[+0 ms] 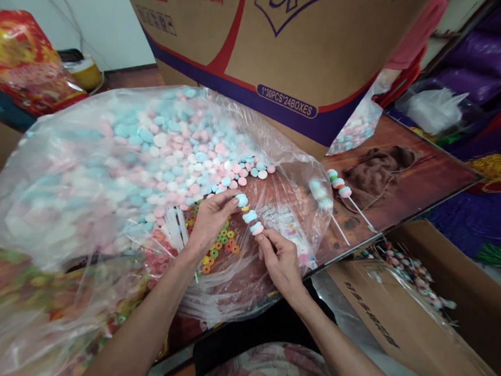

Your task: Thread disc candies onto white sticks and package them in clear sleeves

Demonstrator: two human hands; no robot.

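We see our left hand (213, 217) pinching a blue candy disc (242, 199) at its fingertips, while our right hand (280, 261) is closed on a stick threaded with candy (253, 222), over an open plastic bag (117, 159) of pastel candies on the bench (413, 179); two finished sticks (342, 191) lie just beside the bag

Candy stick (249, 216), pastel discs, tilted, held

Big plastic bag (104, 157) of candy blocks whole left side; cardboard carton (289, 45) walls off back. Free strip of brown board (413, 184) open to right, only two finished candy sticks (341, 199) lying there. Open box (441, 310) below board edge, entry from above free
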